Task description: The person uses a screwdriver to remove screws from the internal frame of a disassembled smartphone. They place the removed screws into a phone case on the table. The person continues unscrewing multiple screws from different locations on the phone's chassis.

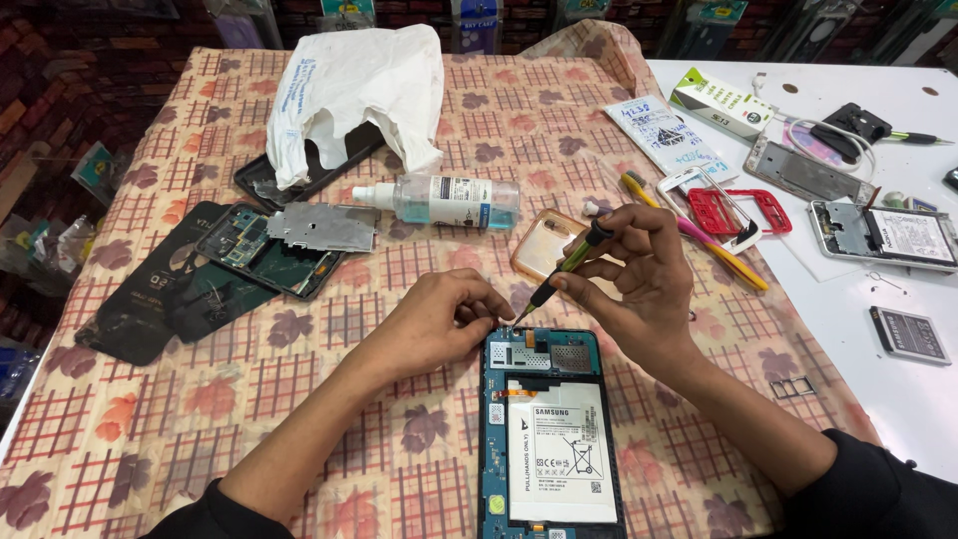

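Note:
An opened tablet point(551, 439) lies on the patterned cloth near me, back cover off, with its white battery and blue circuit board showing. My right hand point(639, 279) grips a small green-and-black screwdriver point(564, 268), tip down at the tablet's top left corner. My left hand point(439, 321) rests against that same top edge, with its fingertips pinched together right beside the screwdriver tip. I cannot tell whether a screw is between them.
A clear liquid bottle point(444, 200) lies on its side behind my hands. A white plastic bag point(349, 90) sits at the back, phone boards and dark covers point(269, 250) at left. A tan phone case point(544, 245), a yellow toothbrush, red frames and opened phones point(883, 235) are at right.

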